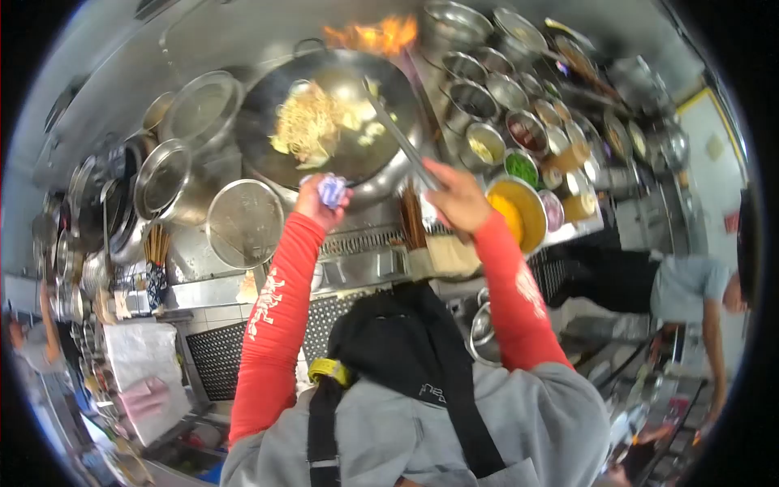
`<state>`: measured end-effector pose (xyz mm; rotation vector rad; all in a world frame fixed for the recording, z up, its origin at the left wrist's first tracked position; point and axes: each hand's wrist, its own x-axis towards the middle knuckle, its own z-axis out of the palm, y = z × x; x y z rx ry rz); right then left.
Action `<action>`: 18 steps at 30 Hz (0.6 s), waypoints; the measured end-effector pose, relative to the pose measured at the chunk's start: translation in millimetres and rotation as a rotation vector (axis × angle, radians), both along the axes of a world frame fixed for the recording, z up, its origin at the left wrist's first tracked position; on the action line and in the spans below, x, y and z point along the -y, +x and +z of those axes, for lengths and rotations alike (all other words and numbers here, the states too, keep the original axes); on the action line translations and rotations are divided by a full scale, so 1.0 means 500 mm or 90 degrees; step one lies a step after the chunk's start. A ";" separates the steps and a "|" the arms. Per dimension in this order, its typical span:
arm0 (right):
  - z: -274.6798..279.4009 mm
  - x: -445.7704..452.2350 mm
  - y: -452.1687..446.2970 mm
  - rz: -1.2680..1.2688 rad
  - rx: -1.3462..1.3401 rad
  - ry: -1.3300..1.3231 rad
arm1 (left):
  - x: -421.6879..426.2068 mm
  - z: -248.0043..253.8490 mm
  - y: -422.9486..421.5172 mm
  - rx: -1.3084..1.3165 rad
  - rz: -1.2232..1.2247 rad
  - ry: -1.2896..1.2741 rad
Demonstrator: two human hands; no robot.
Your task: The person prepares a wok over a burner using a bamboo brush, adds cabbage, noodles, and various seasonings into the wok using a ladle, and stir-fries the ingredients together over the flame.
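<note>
A large dark wok [260, 122] holds a heap of noodles [306, 126] with pale pieces of food to its right. My left hand [323, 201] is closed on a crumpled white and blue cloth at the wok's near edge. The cloth [332, 191] shows between thumb and fingers. My right hand [461, 199] grips the long metal handle of a ladle [393, 130], which slants up and left into the wok. The ladle's bowl lies among the food at the wok's far side.
Flames [373, 36] rise behind the wok. A round strainer [245, 223] sits left of my left hand. Right of my right hand are a pot of yellow liquid [527, 213] and several ingredient bowls. Another person [690, 288] stands at the far right, another at the far left.
</note>
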<state>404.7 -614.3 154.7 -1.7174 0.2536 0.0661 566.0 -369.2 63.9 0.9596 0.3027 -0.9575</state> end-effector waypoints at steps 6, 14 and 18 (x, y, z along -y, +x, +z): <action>-0.089 -0.108 0.110 -0.086 0.001 -0.038 | 0.010 -0.001 -0.001 -0.025 0.066 0.035; -0.063 -0.061 0.208 -0.082 0.086 0.037 | 0.014 0.009 -0.009 -0.014 0.080 0.046; -0.094 -0.081 0.224 0.062 0.030 -0.029 | 0.016 0.005 -0.007 0.004 0.070 0.055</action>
